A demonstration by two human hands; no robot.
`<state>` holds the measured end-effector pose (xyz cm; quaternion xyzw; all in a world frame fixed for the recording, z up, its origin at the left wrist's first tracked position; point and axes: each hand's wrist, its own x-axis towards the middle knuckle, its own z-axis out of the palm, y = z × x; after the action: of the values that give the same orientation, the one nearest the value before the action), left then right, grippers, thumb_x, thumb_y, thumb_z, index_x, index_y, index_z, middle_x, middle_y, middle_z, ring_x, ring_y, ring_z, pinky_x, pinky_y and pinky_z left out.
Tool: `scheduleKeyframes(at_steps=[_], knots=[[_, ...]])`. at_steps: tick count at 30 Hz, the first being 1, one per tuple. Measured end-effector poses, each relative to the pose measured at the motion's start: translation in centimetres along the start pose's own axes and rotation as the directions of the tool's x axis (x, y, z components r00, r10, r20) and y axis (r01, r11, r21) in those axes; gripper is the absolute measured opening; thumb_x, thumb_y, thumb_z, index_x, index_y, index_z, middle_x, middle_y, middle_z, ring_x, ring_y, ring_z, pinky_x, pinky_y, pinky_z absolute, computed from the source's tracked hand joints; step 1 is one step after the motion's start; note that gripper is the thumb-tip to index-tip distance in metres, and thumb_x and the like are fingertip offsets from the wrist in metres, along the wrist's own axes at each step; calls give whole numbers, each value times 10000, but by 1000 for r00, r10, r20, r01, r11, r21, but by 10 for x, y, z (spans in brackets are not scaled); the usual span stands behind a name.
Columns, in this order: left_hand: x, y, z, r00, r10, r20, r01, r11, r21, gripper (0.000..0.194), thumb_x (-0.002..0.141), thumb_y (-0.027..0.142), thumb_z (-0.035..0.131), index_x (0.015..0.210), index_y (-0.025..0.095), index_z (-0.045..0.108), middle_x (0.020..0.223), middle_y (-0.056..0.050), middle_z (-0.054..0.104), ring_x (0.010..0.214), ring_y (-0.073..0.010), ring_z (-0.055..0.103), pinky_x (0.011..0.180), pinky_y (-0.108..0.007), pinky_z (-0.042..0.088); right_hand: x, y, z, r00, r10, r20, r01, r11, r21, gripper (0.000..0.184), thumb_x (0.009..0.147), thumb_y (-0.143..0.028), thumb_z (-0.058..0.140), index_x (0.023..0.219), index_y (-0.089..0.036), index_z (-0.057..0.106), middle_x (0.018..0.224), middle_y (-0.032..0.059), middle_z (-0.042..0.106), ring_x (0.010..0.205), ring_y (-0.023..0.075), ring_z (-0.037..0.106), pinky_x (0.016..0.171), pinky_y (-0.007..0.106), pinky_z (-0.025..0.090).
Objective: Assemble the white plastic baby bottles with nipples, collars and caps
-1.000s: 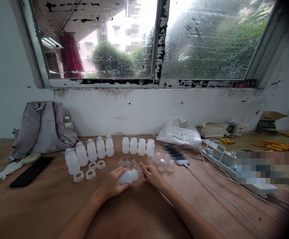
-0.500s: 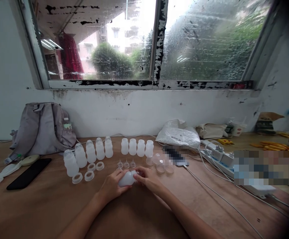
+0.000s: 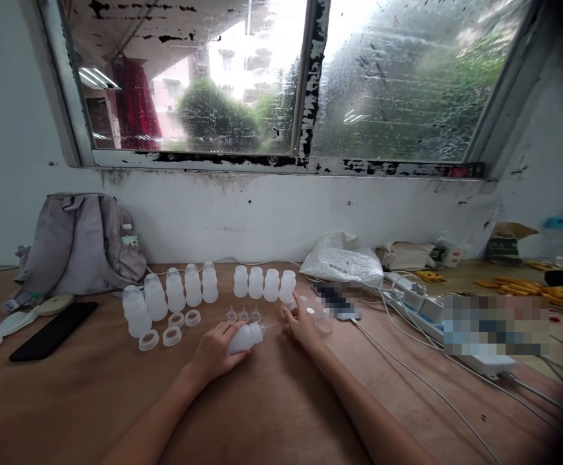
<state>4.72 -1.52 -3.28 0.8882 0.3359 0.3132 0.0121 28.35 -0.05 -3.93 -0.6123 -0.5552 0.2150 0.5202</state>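
Note:
My left hand [image 3: 217, 352] is closed around a frosted white baby bottle [image 3: 243, 340], tilted with its neck to the right. A clear nipple [image 3: 265, 329] points out of the bottle's neck. My right hand [image 3: 303, 328] is at the clear dome caps [image 3: 324, 324], its index finger stretched out and apart from the thumb. The hand partly hides the leftmost caps, and I see nothing held in it. Behind the held bottle stand several clear nipples [image 3: 243, 314]. White collar rings [image 3: 172, 335] lie to the left.
Capped bottles [image 3: 175, 292] stand in a row at the left, and uncapped bottles [image 3: 272, 285] at the back middle. A black phone [image 3: 53, 330] and a backpack [image 3: 81, 245] are farther left. To the right are another phone [image 3: 332, 298], a plastic bag [image 3: 342, 259], cables and a power strip [image 3: 487, 365].
My right hand first moved in to the nipple at the bottle's neck, then left it and moved right to the clear caps. My left hand has kept hold of the bottle.

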Motion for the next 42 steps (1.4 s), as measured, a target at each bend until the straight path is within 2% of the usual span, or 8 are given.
scheduleKeyframes(at_steps=[9,13,16,21,25,29,38,42], knots=[[1,0,-6,999,24,26,-24,1000,2,492,720,384,570,1164,223,431,1057,-46,568,948,-209,538,823,-339,447,-3,-8,-8,994,-107,30,111,970,-217,358,715,-397,482,946,-147,592,435,-41,465,442,138,471,481,239,330],[1,-1,-7,999,29,31,-29,999,13,481,725,396,560,1156,221,437,1059,-47,568,947,-210,537,821,-339,447,-4,-11,-8,993,-117,-4,115,982,-151,289,703,-438,509,726,-166,602,479,-16,502,450,130,487,458,234,337],[1,-2,-8,1000,10,13,-10,999,34,467,732,395,548,1149,212,443,1044,-52,573,946,-211,535,813,-334,449,-6,-14,-7,1000,-9,-26,13,991,136,325,705,-490,505,755,-172,548,499,-30,510,372,104,456,370,216,319],[1,-6,-6,997,-44,-56,49,995,83,460,743,397,526,1151,200,449,1023,-64,580,943,-218,539,796,-333,458,-15,-22,1,978,145,151,-202,842,501,337,672,-484,570,732,-164,485,521,-19,552,345,84,472,333,192,354],[1,-9,-4,997,-44,-71,51,993,106,456,744,402,521,1149,205,452,1021,-68,582,932,-222,543,793,-341,457,-28,-32,10,935,193,298,-326,802,501,300,695,-442,577,746,-164,476,548,1,593,372,92,524,362,192,407],[1,-9,-4,997,-27,-73,34,994,100,462,738,400,528,1151,210,447,1024,-68,583,930,-220,547,791,-333,458,-35,-39,15,911,229,343,-378,797,471,276,722,-426,559,741,-169,460,572,4,611,387,88,544,373,183,427],[1,-6,-5,998,6,-67,-3,999,44,441,743,371,520,1149,217,446,1030,-56,584,946,-214,544,802,-323,455,-35,-38,16,903,239,358,-386,818,427,298,743,-447,524,702,-164,440,549,7,600,354,84,529,328,173,410],[1,-6,-5,999,-1,-41,2,1000,20,463,730,384,537,1153,217,444,1035,-59,581,953,-218,542,813,-330,451,-36,-42,13,915,148,375,-296,878,376,320,727,-460,519,845,-164,487,562,-7,595,349,110,539,272,176,378]])
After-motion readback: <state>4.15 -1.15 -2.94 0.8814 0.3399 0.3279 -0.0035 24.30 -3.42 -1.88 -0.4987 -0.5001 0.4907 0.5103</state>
